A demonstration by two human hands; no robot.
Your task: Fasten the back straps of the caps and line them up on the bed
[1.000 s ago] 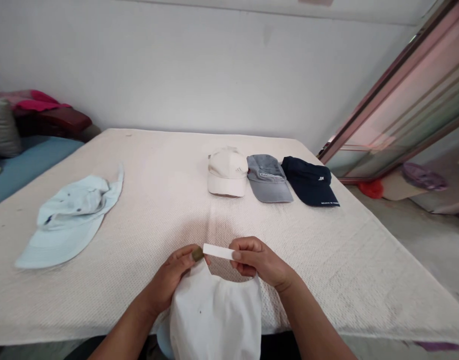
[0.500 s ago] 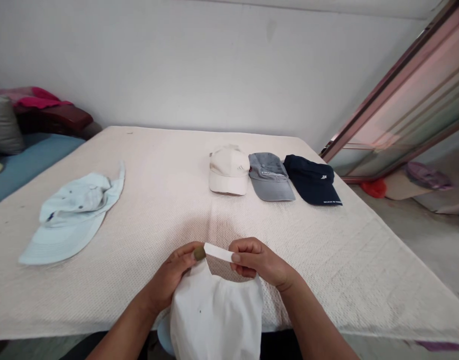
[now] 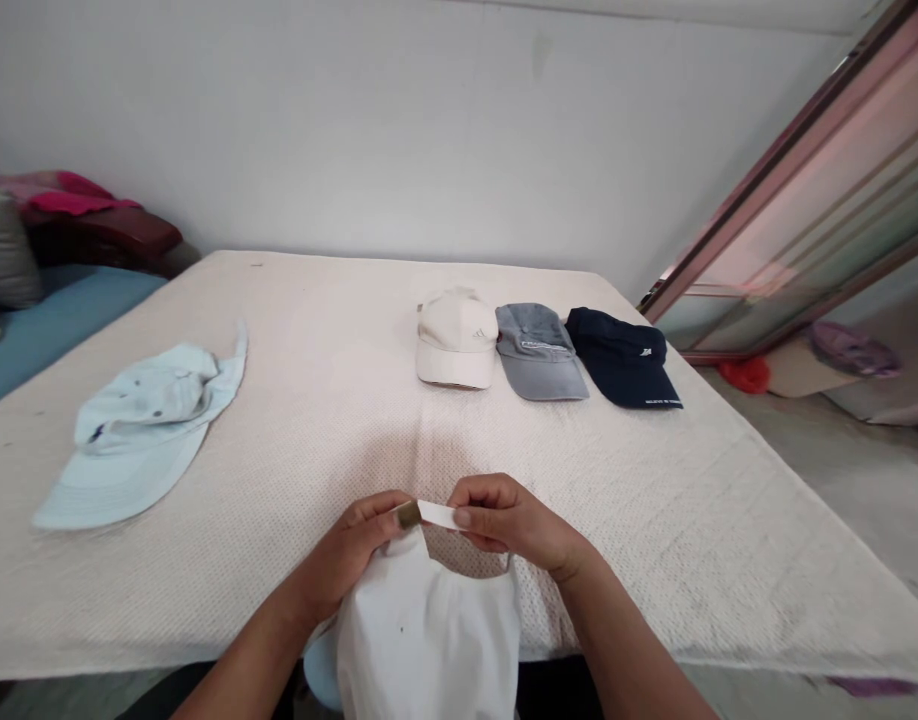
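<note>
A white cap (image 3: 433,635) hangs at the table's front edge, its back opening facing up. My left hand (image 3: 358,550) pinches the brass buckle (image 3: 409,515) at the opening's left side. Between finger and thumb, my right hand (image 3: 515,520) grips the white strap (image 3: 438,515), which runs from the buckle across the opening. Off to the left lies a pale blue cap (image 3: 148,420), its loose strap sticking up. Further back, a cream cap (image 3: 456,340), a grey cap (image 3: 541,350) and a navy cap (image 3: 624,355) sit side by side.
A cream textured cloth (image 3: 316,350) covers the table, which meets a grey wall (image 3: 316,130) at the back. At the left are a blue cushioned seat (image 3: 99,300) and a grey pillow (image 3: 5,250). A pink-framed glass panel (image 3: 819,220) stands on the right.
My right hand has moved slightly left, and the strap showing between my hands is shorter. The buckle in my left hand has shifted a little right and down.
</note>
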